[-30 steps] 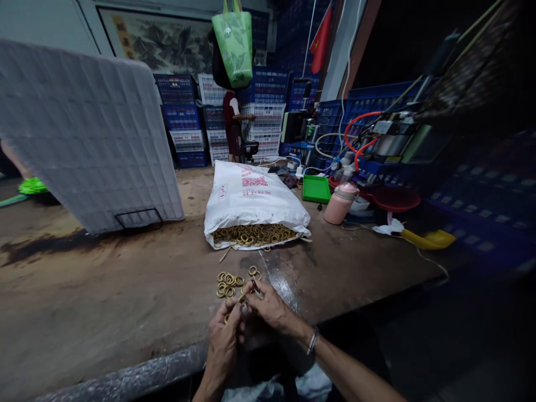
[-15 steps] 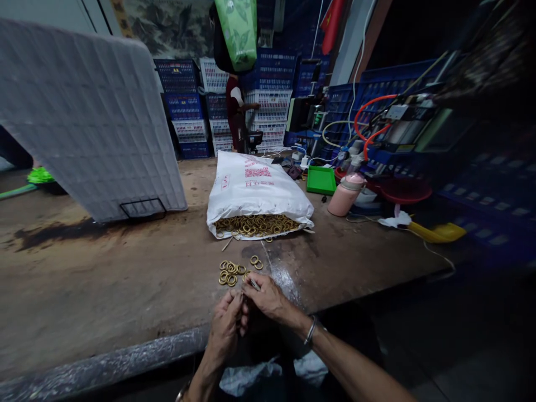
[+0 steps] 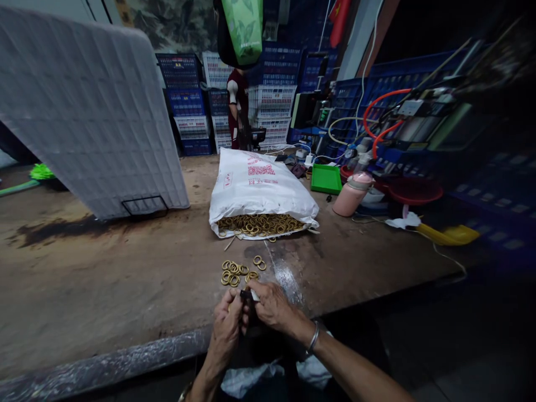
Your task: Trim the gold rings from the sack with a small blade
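Observation:
Just past the table's front edge, my left hand (image 3: 228, 321) is closed in a pinch; what its fingertips hold is hidden. Close beside it, my right hand (image 3: 274, 304) is closed around a small tool (image 3: 250, 296) with a black end and a pale body. The tool's black end points at my left fingertips. Several brass-coloured rings (image 3: 233, 269) lie loose on the table beyond my hands, two of them a little apart on the right. Behind them a white woven sack (image 3: 263, 192) lies on its side, its mouth facing me and full of such rings (image 3: 263, 224).
On the left stands a large pale quilted panel (image 3: 92, 111) on the wooden table (image 3: 104, 285). A green tray (image 3: 325, 178), a pink bottle (image 3: 353, 195) and a yellow scoop (image 3: 450, 234) are at right. A person (image 3: 238, 106) stands by stacked crates (image 3: 274, 100).
My right hand has turned slightly, bringing the tool's black end into sight. My left hand stays nearly in place. In the background, the person's arm has dropped from the crates. The view has shifted slightly.

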Motion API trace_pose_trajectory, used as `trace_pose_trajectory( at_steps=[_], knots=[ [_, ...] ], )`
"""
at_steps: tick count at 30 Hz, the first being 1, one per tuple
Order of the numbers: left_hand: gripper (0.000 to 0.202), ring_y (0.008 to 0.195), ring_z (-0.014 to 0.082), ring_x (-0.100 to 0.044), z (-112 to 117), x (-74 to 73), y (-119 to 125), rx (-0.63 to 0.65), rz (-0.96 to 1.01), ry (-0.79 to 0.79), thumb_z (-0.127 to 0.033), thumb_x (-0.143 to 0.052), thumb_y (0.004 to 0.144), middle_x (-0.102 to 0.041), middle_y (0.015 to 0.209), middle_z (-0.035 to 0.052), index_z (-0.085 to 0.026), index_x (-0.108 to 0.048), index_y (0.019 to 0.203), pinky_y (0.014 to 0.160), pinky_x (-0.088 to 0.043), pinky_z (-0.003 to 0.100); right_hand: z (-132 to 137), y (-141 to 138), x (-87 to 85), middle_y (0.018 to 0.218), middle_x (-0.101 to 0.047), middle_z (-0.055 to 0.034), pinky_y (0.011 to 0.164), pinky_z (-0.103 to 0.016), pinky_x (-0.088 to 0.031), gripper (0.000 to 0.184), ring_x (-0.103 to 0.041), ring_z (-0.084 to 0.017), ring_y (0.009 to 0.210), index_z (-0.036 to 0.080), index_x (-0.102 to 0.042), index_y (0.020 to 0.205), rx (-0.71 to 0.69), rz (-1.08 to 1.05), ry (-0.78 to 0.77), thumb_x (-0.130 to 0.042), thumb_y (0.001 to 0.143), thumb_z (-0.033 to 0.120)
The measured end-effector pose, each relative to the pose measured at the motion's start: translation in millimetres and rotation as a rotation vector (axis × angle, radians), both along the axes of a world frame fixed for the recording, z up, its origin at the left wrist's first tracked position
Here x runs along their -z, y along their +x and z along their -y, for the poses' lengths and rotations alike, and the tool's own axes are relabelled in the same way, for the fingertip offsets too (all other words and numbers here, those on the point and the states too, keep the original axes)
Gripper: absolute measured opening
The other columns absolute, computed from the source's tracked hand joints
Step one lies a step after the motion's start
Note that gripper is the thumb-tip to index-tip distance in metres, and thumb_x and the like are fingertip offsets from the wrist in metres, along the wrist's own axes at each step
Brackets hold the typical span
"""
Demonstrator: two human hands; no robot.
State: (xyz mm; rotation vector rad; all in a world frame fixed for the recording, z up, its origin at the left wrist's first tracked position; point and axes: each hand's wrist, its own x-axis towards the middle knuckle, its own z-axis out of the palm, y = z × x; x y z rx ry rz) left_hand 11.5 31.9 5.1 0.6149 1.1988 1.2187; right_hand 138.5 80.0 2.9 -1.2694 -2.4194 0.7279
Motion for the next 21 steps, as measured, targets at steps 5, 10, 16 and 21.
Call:
trace_pose_trajectory(
  at_steps=[5, 10, 16, 21],
  knots=[
    [0.044, 0.033, 0.0027, -0.039, -0.2, 5.5, -3.2, -0.006, -0.055, 0.007, -0.057, -0.06, 0.061, -0.049, 0.049, -0.0083, -0.019, -0.044, 0.076, 0.032, -0.027, 0.012, -0.8, -3.3, -1.3, 0.07, -0.059, -0.0012, 0.055, -0.021, -0.028, 0.036, -0.052, -0.014, 0.061, 0.02, -0.05, 0.094, -0.046, 0.111, 0.027, -0.039, 0.062, 0.009],
    [0.036, 0.034, 0.0017, -0.037, 5.7, 2.7, -2.2, 0.039, -0.027, 0.011, -0.051, -0.058, 0.067, -0.048, 0.05, -0.0081, -0.018, -0.044, 0.07, 0.032, -0.026, 0.012, -9.4, -0.1, -0.9, 0.07, -0.06, -0.003, 0.053, -0.023, -0.026, 0.035, -0.052, -0.015, 0.06, 0.018, -0.049, 0.098, 0.079, 0.249, 0.017, -0.04, 0.065, 0.009],
    [0.027, 0.038, 0.003, -0.039, 11.2, -10.5, 1.6, 0.067, 0.296, -0.03, -0.041, -0.059, 0.072, -0.051, 0.054, -0.0055, -0.017, -0.046, 0.071, 0.035, -0.027, 0.014, -45.8, 26.3, 9.1, 0.07, -0.06, -0.004, 0.053, -0.024, -0.024, 0.024, -0.052, -0.014, 0.06, 0.017, -0.052, 0.092, 0.376, 0.274, 0.064, -0.04, 0.073, 0.011],
    [0.027, 0.049, 0.0063, -0.046, 7.1, -4.9, -0.6, 0.048, 0.34, -0.02, -0.039, -0.061, 0.07, -0.058, 0.07, 0.0023, -0.014, -0.052, 0.072, 0.037, -0.031, 0.016, -69.3, 21.2, 7.6, 0.08, -0.062, -0.0042, 0.055, -0.023, -0.026, 0.018, -0.056, -0.014, 0.071, 0.019, -0.054, 0.092, 0.43, 0.182, 0.034, -0.043, 0.081, 0.028]
  ],
)
